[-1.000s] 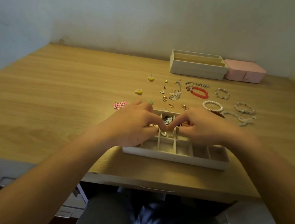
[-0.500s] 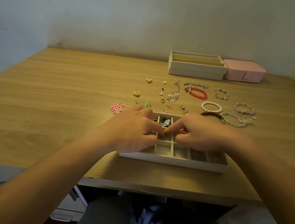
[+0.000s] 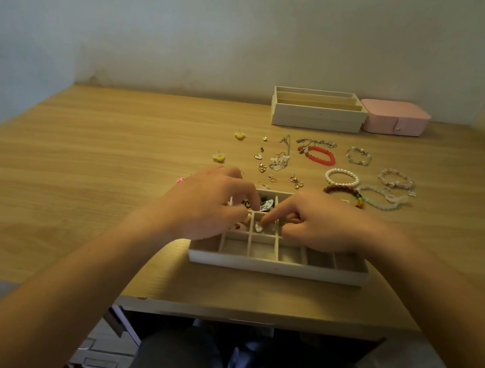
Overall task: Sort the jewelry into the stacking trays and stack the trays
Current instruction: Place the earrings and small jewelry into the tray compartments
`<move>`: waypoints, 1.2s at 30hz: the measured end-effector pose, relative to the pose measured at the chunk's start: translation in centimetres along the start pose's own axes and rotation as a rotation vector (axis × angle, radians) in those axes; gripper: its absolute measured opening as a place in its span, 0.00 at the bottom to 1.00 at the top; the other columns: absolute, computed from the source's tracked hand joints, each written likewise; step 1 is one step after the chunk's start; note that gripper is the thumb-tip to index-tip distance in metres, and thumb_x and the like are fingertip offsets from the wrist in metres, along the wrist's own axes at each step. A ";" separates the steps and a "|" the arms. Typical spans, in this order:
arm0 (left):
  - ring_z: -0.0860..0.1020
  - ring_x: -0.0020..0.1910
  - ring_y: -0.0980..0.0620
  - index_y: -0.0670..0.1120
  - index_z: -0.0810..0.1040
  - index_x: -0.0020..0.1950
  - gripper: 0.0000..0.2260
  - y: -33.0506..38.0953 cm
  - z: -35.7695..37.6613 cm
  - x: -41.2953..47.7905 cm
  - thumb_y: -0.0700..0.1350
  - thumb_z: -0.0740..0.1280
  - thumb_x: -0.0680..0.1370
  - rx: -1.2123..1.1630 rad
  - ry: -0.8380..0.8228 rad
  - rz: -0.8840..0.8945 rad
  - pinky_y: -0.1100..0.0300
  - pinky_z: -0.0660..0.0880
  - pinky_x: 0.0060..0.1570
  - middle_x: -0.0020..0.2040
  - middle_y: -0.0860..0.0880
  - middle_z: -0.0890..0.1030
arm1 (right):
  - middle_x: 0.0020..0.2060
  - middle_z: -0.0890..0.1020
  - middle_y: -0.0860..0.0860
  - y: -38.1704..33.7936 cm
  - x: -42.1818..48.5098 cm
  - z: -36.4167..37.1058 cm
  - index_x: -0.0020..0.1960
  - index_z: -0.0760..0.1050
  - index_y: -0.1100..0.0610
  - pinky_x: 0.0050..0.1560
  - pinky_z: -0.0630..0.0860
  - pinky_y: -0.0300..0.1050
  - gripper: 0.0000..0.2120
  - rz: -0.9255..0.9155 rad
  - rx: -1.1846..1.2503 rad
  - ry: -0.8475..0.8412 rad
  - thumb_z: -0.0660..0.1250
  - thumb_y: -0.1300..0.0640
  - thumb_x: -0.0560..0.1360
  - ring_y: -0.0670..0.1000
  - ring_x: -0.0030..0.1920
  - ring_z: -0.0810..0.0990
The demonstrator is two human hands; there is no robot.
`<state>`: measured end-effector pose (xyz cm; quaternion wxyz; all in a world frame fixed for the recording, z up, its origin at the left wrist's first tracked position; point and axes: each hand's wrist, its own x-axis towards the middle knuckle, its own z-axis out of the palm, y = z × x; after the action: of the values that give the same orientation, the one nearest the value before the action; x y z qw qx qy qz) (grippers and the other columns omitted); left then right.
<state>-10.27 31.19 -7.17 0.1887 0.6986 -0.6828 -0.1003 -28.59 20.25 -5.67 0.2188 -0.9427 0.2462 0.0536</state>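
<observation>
Hands are over the tray (image 3: 276,268), and I see they've parted since half a second ago, when the fingertips met above its middle. Now the left hand (image 3: 208,207) has drawn back over the tray's left cells with its fingers curled. I can't tell whether anything small sits inside them. Over on the other side, the right hand (image 3: 320,226) stretches its index finger down into a middle-row cell, tip on a white charm (image 3: 258,228). Its thumb is apart, the other fingers loosely folded, nothing gripped. That charm lies in the same cell as before.

Just beyond the tray, nothing has moved: loose earrings (image 3: 294,181), red bracelet (image 3: 321,156), pearl bracelet (image 3: 341,178). Far behind the tray stand the spare trays (image 3: 316,117), with a pink box (image 3: 393,117) just beside them on the right.
</observation>
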 end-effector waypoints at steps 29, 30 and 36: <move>0.80 0.50 0.51 0.55 0.84 0.56 0.09 -5.6 1.6 17.3 0.54 0.72 0.78 0.199 0.124 -0.320 0.54 0.80 0.49 0.52 0.54 0.84 | 0.48 0.81 0.47 7.6 15.1 -4.1 0.55 0.83 0.55 0.45 0.75 0.37 0.07 0.167 0.403 0.493 0.69 0.61 0.80 0.46 0.51 0.79; 0.80 0.50 0.51 0.55 0.84 0.55 0.08 -5.7 1.7 17.3 0.54 0.72 0.77 0.189 0.127 -0.316 0.53 0.80 0.50 0.52 0.53 0.84 | 0.48 0.81 0.47 7.6 15.1 -4.1 0.55 0.84 0.55 0.45 0.75 0.37 0.07 0.164 0.417 0.497 0.69 0.61 0.79 0.46 0.51 0.79; 0.80 0.46 0.52 0.52 0.79 0.51 0.04 -5.0 1.5 17.0 0.47 0.71 0.79 -0.049 0.171 -0.270 0.53 0.80 0.50 0.47 0.53 0.82 | 0.49 0.82 0.49 7.4 14.5 -4.3 0.55 0.83 0.54 0.47 0.79 0.42 0.07 0.173 0.467 0.546 0.69 0.61 0.80 0.48 0.51 0.81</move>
<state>-5.52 14.15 -8.53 0.2477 0.7853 -0.5615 -0.0815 -19.53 6.21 -7.69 0.3490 -0.8226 0.3799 -0.2391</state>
